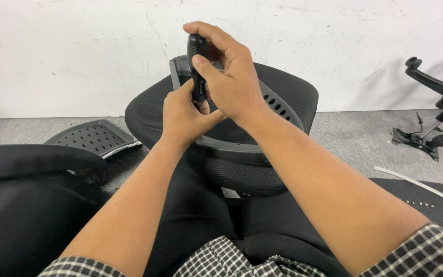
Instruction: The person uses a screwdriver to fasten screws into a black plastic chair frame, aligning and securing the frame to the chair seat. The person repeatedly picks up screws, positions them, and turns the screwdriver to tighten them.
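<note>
Black tool handle [197, 61] stands upright over the mesh chair seat [221, 128], right hand [234, 77] wrapped round its top, left hand [183, 115] pinching below, probably at the shaft

Perforated black plastic panel [94, 137] lies on the grey floor [355, 138] at 9 o'clock. Black chair base with armrests [437, 110] stands at 3 o'clock. White wall [78, 51] spans 12 o'clock.

Single head-worn view, close range, looking forward and down along both forearms to a mesh chair seat [221, 169], grey floor [349, 138] and white wall [78, 51] beyond.
</note>
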